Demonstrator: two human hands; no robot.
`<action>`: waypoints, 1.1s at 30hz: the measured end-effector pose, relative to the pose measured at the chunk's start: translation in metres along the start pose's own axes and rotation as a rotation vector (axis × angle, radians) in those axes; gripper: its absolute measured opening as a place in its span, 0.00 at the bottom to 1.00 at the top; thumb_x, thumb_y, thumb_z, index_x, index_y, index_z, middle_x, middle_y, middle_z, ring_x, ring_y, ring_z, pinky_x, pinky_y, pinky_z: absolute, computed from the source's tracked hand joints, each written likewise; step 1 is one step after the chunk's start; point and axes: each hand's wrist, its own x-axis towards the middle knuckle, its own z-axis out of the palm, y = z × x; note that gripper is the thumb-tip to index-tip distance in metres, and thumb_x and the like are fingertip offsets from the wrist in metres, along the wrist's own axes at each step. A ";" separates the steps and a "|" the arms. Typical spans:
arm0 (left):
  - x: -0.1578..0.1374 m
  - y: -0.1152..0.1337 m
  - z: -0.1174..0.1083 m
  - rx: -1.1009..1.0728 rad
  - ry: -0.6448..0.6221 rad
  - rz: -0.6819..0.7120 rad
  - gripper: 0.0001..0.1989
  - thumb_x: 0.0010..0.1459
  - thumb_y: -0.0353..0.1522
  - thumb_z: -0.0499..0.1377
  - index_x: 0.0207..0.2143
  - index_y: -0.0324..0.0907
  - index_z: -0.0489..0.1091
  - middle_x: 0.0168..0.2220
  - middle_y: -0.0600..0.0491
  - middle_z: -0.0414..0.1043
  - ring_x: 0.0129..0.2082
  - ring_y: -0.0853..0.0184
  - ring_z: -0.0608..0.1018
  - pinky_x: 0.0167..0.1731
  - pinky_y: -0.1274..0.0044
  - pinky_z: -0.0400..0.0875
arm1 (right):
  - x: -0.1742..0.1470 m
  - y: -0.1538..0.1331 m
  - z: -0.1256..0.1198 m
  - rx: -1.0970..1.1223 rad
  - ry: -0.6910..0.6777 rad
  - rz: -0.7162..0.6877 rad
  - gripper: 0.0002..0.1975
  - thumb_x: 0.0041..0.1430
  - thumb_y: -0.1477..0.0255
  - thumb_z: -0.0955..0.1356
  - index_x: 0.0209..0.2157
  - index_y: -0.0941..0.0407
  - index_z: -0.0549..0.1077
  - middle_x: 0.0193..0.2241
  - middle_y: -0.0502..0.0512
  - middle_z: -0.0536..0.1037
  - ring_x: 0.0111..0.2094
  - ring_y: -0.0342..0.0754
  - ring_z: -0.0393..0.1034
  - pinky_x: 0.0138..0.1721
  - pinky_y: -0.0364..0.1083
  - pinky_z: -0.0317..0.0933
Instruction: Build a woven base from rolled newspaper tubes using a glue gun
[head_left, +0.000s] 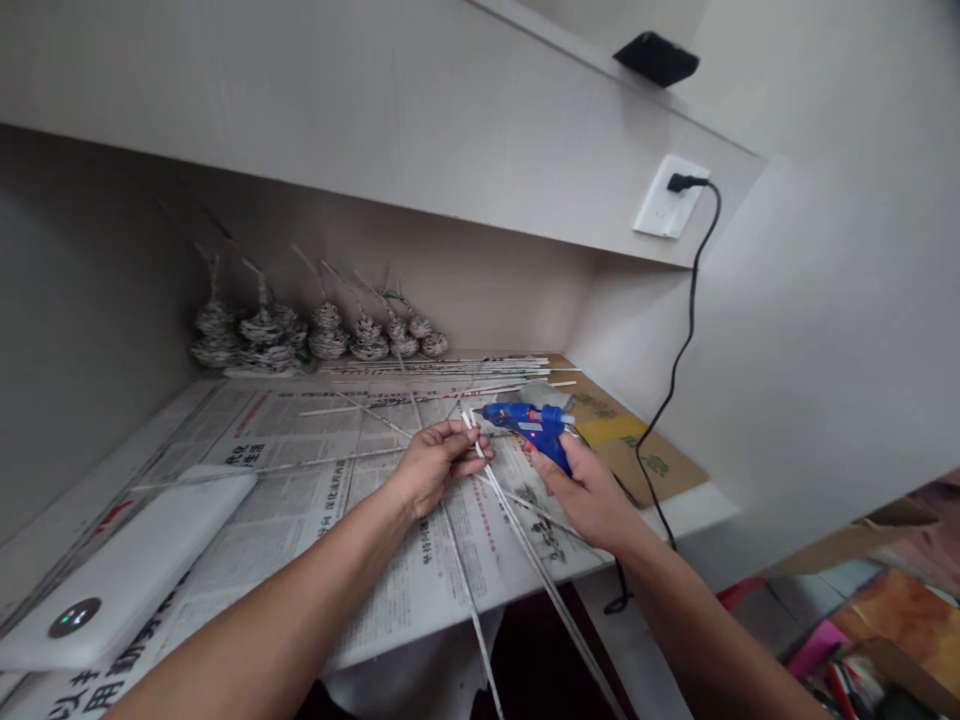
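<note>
My left hand (442, 460) is closed, its thumb and fingers pinching thin rolled paper sticks (517, 525) near their upper ends. Long sticks run from there down past the table's front edge, while others fan out to the left and right beneath the hand. My right hand (589, 490) grips the handle of a blue glue gun (532, 422), a small red light showing on its side. The gun's nozzle points left, close to the stick ends by my left fingertips; whether it touches them I cannot tell.
Newspaper (300, 515) covers the table. Several woven gourd shapes (328, 332) stand along the back, with loose paper sticks (450, 370) beside them. A white device (142, 570) lies at left, cardboard (637, 450) at right. A black cord (686, 340) hangs from the wall socket (667, 205).
</note>
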 end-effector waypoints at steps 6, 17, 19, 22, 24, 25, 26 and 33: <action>0.001 -0.001 -0.001 0.002 -0.004 0.001 0.04 0.54 0.26 0.61 0.33 0.35 0.68 0.32 0.46 0.75 0.30 0.68 0.79 0.29 0.80 0.76 | 0.000 -0.002 -0.001 -0.011 -0.003 0.014 0.12 0.61 0.61 0.62 0.38 0.55 0.68 0.30 0.50 0.73 0.30 0.45 0.65 0.34 0.44 0.60; 0.001 -0.001 -0.001 -0.007 -0.005 -0.012 0.04 0.54 0.27 0.61 0.32 0.35 0.68 0.31 0.47 0.74 0.30 0.67 0.80 0.30 0.80 0.77 | -0.003 -0.003 -0.002 -0.026 -0.004 0.017 0.12 0.61 0.62 0.62 0.37 0.55 0.68 0.29 0.50 0.73 0.29 0.45 0.66 0.33 0.44 0.60; 0.001 -0.001 -0.002 -0.010 -0.011 -0.010 0.04 0.54 0.27 0.61 0.32 0.35 0.68 0.31 0.47 0.75 0.30 0.67 0.80 0.30 0.80 0.77 | -0.004 -0.002 -0.002 -0.029 -0.008 0.012 0.12 0.61 0.61 0.62 0.37 0.55 0.68 0.28 0.50 0.73 0.29 0.45 0.66 0.33 0.44 0.60; 0.001 -0.001 -0.001 -0.013 -0.011 -0.007 0.04 0.53 0.27 0.61 0.32 0.35 0.68 0.31 0.47 0.75 0.30 0.67 0.80 0.29 0.80 0.77 | -0.003 -0.002 -0.002 -0.037 -0.011 0.012 0.12 0.61 0.61 0.61 0.37 0.55 0.68 0.27 0.50 0.72 0.28 0.45 0.65 0.33 0.44 0.60; 0.000 -0.001 -0.001 -0.009 -0.009 -0.008 0.04 0.54 0.27 0.61 0.32 0.35 0.68 0.31 0.47 0.75 0.30 0.68 0.79 0.29 0.80 0.77 | -0.003 -0.002 -0.002 -0.040 -0.011 0.014 0.12 0.62 0.61 0.61 0.37 0.55 0.67 0.28 0.50 0.73 0.28 0.45 0.65 0.33 0.44 0.60; 0.000 -0.001 -0.001 -0.007 -0.009 -0.009 0.04 0.54 0.27 0.61 0.32 0.35 0.68 0.31 0.47 0.75 0.29 0.68 0.79 0.29 0.80 0.77 | -0.002 -0.002 -0.002 -0.042 -0.011 0.014 0.12 0.62 0.61 0.61 0.37 0.55 0.67 0.29 0.50 0.73 0.29 0.46 0.65 0.33 0.44 0.60; 0.000 -0.001 -0.001 -0.005 -0.011 -0.011 0.04 0.54 0.27 0.61 0.32 0.35 0.68 0.31 0.47 0.75 0.29 0.68 0.79 0.29 0.80 0.77 | -0.002 -0.002 -0.002 -0.045 -0.012 0.013 0.12 0.62 0.61 0.61 0.37 0.55 0.67 0.30 0.51 0.73 0.29 0.46 0.65 0.33 0.44 0.60; 0.001 -0.002 -0.002 -0.007 -0.018 -0.015 0.05 0.53 0.27 0.62 0.32 0.35 0.69 0.31 0.47 0.75 0.30 0.68 0.79 0.30 0.80 0.77 | -0.001 -0.002 -0.003 -0.069 -0.004 0.008 0.12 0.62 0.61 0.61 0.36 0.55 0.67 0.28 0.50 0.72 0.28 0.45 0.65 0.33 0.45 0.60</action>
